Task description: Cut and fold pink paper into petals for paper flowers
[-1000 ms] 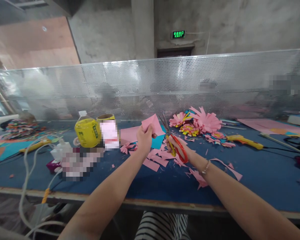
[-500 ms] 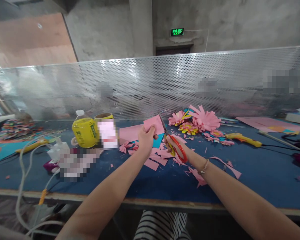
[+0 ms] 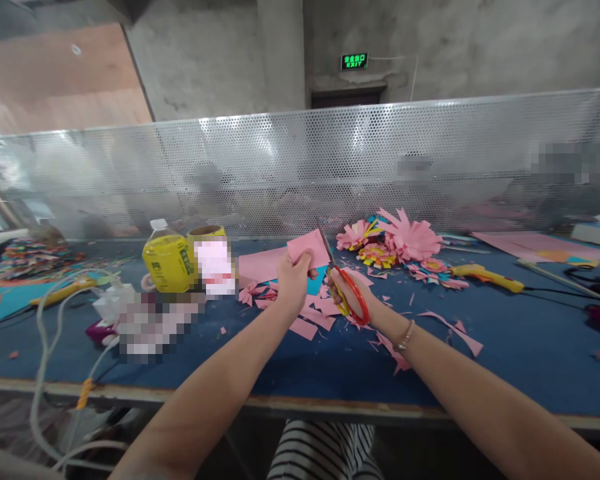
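My left hand [image 3: 296, 273] is closed on a small piece of pink paper [image 3: 307, 245], thumb on top, held up over the table. In my right hand [image 3: 347, 290] is a pair of scissors [image 3: 361, 305] with red and yellow handles. Their blades lie along the right edge of the pink paper, pointing away from me. Whether the blades are fully closed is hard to see. Under the hands lie a blue paper piece [image 3: 316, 281], pink paper strips [image 3: 304, 328] and many small scraps. A larger pink sheet [image 3: 260, 265] lies behind my left hand.
Pink and yellow paper flowers [image 3: 409, 237] stand at the back right, beside a yellow glue gun [image 3: 490, 279]. Left of my hands are a yellow-labelled bottle [image 3: 169, 260], a tape roll [image 3: 206, 231] and a white cable [image 3: 41, 360]. A perforated metal panel [image 3: 300, 160] closes off the table's back.
The scissors and my right hand have shifted slightly, with the blades now lying more along the paper's right edge. My left hand and the paper stay nearly still.
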Demonstrator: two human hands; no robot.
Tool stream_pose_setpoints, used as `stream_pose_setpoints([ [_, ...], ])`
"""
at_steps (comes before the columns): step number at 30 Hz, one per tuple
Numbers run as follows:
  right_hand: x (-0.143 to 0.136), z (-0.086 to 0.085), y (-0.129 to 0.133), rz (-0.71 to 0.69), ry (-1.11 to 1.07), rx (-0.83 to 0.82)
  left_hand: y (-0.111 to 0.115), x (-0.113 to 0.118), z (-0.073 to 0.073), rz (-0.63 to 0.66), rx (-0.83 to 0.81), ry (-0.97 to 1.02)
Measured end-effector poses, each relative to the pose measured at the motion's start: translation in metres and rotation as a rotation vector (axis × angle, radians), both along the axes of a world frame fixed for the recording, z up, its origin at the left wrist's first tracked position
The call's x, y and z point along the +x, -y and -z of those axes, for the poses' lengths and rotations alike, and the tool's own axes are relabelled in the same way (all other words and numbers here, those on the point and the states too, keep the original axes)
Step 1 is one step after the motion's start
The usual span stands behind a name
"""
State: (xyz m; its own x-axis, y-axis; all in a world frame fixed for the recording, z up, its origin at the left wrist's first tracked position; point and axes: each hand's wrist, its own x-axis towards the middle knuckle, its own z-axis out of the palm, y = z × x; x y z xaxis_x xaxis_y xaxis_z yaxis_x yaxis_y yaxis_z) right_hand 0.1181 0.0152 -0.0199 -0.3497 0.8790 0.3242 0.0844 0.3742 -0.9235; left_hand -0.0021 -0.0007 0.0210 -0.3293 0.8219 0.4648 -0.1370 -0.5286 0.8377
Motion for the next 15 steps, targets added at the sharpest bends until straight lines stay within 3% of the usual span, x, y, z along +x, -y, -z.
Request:
stream_pose_setpoints([
  [7, -0.008, -0.005, 0.008, 0.071, -0.091, -0.044, -0.001, 0.000, 0.002, 0.030, 0.029, 0.021],
  [15, -0.008, -0.016, 0.021, 0.117, -0.020, -0.013, -0.002, 0.001, 0.002, 0.035, 0.023, 0.047],
])
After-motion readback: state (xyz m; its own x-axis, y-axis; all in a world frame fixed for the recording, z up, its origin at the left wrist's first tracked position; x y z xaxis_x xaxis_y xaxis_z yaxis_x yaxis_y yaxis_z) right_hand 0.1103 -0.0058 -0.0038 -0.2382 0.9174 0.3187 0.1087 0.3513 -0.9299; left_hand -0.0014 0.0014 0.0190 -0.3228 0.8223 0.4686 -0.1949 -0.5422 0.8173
